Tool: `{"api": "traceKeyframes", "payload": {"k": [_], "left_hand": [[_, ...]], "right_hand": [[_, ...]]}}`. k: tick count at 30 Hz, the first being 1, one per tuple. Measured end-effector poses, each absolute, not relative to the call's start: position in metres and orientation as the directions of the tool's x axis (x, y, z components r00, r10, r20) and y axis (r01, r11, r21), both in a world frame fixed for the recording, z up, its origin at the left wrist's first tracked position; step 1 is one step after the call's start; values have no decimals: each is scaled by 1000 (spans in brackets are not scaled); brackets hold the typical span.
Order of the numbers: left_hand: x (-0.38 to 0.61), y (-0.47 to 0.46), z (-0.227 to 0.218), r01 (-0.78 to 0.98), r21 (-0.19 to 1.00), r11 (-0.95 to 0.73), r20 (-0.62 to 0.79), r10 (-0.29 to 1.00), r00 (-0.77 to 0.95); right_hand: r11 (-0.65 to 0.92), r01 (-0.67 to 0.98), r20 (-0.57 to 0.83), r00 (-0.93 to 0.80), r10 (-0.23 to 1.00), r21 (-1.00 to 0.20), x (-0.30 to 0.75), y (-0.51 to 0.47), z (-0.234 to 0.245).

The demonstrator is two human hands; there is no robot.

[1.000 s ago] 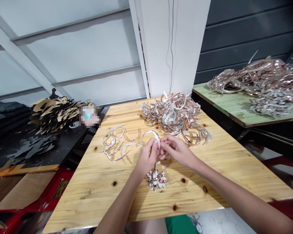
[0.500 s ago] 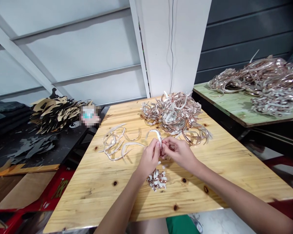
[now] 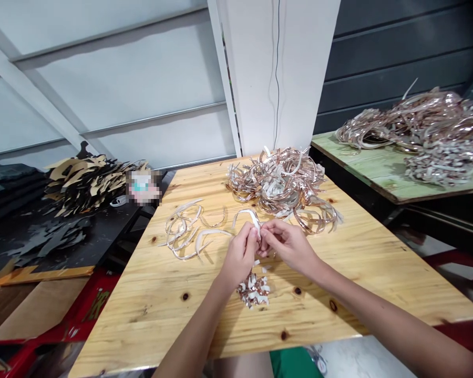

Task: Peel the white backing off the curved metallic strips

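The left hand (image 3: 240, 257) and the right hand (image 3: 287, 247) meet above a pale knotted pine worktop (image 3: 142, 315); both grips are pressed together, thumbs and fingertips pinching a thin curved white-and-copper strip (image 3: 246, 214), whose arc rises clear of the hands while its other end vanishes between the fingers; just how each grip closes on it is hidden. A close, steady pinch, with the hands kept near each other, looks the surest way to control so springy a strip; its thin edges seem best kept away from the skin. Just below the hands lies a small heap of shredded white-and-copper scraps (image 3: 253, 291); to the left sits a loose bunch of pale curled strips (image 3: 181, 233); beyond the hands spreads a large tangle of shiny copper-coloured strips (image 3: 278, 184). Further right, a green-painted board (image 3: 378, 168) carries a bigger heap of similar strips (image 3: 429, 131); at left, a dark table (image 3: 114, 231) holds tan-and-black cut pieces (image 3: 86, 184). A red crate (image 3: 96, 305) shows a marking too blurred to read.
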State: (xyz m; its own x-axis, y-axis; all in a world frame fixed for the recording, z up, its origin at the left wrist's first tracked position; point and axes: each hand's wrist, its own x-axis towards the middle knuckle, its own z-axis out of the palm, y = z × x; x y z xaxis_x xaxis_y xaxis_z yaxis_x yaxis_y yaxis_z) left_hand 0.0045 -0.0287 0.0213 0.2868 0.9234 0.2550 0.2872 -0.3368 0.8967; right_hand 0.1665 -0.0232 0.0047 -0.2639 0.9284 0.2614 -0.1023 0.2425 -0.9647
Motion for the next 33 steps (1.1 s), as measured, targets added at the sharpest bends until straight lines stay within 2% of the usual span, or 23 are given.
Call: {"api": "traceKeyframes", "payload": {"k": [9,14,17,24,33], "left_hand": [[6,-30,17,313,868,-386,285,903,323],[9,-31,17,257,889,-378,302,908,291],[10,-31,16,263,886,-381,303,907,293],[10,-32,14,364,832,-419,305,893,332],[10,-30,10,344,853,-392,269,896,353]], "right_hand": [[296,39,282,-213,935,-954,165,-30,8],[304,-11,298,-232,926,-953,165,-31,11],[326,30,309,-248,918,-945,167,-29,10],[317,169,300,-119,947,-933,166,-33,11],[274,136,264,-82,961,-952,163,-33,7]]}}
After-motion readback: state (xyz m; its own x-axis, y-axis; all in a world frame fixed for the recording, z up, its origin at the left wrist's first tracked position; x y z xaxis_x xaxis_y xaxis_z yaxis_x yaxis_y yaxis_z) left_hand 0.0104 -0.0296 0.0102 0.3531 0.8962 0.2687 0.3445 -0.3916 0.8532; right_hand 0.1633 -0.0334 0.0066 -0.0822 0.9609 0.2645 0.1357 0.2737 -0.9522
